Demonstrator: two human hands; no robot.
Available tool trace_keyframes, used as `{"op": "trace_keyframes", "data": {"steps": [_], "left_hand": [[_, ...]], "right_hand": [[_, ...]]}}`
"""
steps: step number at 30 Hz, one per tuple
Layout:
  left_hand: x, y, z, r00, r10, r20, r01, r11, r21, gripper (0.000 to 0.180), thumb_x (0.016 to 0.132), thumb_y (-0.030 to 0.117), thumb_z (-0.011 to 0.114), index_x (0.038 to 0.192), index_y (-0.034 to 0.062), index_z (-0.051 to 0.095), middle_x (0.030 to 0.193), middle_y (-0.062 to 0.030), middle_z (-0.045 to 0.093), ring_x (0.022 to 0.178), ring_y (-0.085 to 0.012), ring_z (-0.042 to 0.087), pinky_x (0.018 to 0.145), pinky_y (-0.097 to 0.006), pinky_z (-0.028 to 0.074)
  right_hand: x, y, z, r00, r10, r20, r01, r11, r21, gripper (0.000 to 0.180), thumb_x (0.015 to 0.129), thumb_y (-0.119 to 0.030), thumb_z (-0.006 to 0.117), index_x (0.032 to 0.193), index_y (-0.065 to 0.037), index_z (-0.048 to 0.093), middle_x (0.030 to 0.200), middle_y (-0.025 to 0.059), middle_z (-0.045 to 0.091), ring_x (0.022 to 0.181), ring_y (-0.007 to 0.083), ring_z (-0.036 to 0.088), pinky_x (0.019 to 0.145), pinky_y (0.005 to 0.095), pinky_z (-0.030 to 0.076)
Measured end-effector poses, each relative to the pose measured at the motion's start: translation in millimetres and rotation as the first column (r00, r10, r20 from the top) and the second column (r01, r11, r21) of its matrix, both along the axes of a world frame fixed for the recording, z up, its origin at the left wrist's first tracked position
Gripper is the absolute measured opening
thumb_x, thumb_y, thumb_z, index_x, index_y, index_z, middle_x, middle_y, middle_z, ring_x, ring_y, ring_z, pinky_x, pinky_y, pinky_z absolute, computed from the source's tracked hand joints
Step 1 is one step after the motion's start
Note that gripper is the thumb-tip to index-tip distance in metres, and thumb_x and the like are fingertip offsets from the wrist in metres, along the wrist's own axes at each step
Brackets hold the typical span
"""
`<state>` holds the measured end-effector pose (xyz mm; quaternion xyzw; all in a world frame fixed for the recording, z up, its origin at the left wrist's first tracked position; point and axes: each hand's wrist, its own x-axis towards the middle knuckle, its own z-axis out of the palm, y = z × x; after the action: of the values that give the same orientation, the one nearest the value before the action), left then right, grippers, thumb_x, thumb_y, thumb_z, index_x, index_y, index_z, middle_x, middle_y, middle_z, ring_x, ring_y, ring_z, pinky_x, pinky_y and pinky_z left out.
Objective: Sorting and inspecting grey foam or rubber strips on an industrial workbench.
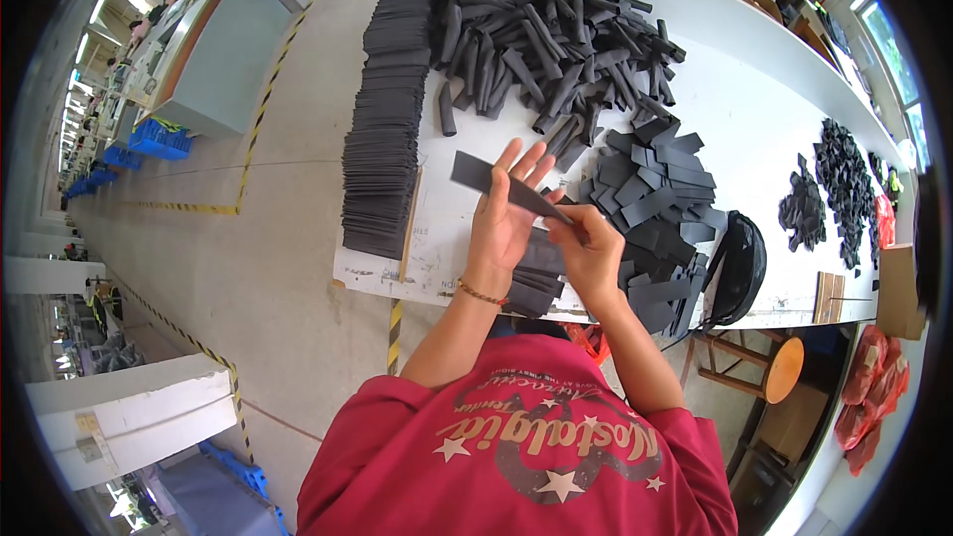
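- Head view: the left hand (499, 230) is facing upward, fingers spread, a dark strip (524, 196) lying across it.
- The right hand (593, 253) is pinching the strip's right end above the white table (769, 154).
- Flat pieces (655, 184) are lying heaped near the right hand.

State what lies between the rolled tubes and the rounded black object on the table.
In the head view, a loose heap of flat dark pieces lies between the rolled tubes and the black object.

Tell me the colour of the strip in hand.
The strip is dark grey, nearly black; the head view shows it best.
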<state>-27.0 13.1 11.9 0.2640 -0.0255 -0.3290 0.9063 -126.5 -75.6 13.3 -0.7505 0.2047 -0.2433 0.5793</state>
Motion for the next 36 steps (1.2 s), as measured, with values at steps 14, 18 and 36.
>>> {"op": "trace_keyframes", "data": {"steps": [14, 18, 36], "left_hand": [[-1, 29, -42, 0.972, 0.221, 0.082, -0.235, 0.888, 0.395, 0.012, 0.086, 0.003, 0.068, 0.095, -0.0015, 0.061, 0.085, -0.0091, 0.065, 0.073, -0.019, 0.065, 0.067, -0.035, 0.061], [2, 32, -51, 0.989, 0.147, -0.008, -0.133, 0.914, 0.382, 0.014, 0.088, 0.011, 0.068, 0.093, -0.0012, 0.062, 0.082, -0.0084, 0.065, 0.072, -0.0179, 0.065, 0.066, -0.032, 0.059], [27, 80, -183, 0.815, -0.233, 0.531, -0.481, 0.241, 0.843, 0.025, 0.081, 0.024, 0.07, 0.091, 0.0018, 0.065, 0.084, -0.011, 0.068, 0.079, -0.023, 0.065, 0.074, -0.034, 0.051]], "right_hand": [[-4, -25, -39, 0.998, 0.067, 0.013, -0.06, 0.774, 0.63, 0.022, 0.094, -0.011, 0.061, 0.11, 0.004, 0.063, 0.101, 0.0066, 0.063, 0.086, 0.011, 0.06, 0.076, 0.0285, 0.052], [-1, -28, -65, 1.0, 0.018, -0.013, -0.011, 0.9, 0.435, 0.017, 0.091, -0.01, 0.065, 0.102, 0.002, 0.065, 0.084, 0.0022, 0.065, 0.071, 0.0079, 0.058, 0.06, 0.0236, 0.049], [-50, -12, -133, 0.848, -0.138, -0.513, -0.014, 0.96, -0.281, 0.028, 0.077, -0.024, 0.075, 0.094, -0.003, 0.064, 0.092, 0.0137, 0.06, 0.085, 0.0333, 0.063, 0.072, 0.0408, 0.049]]}}
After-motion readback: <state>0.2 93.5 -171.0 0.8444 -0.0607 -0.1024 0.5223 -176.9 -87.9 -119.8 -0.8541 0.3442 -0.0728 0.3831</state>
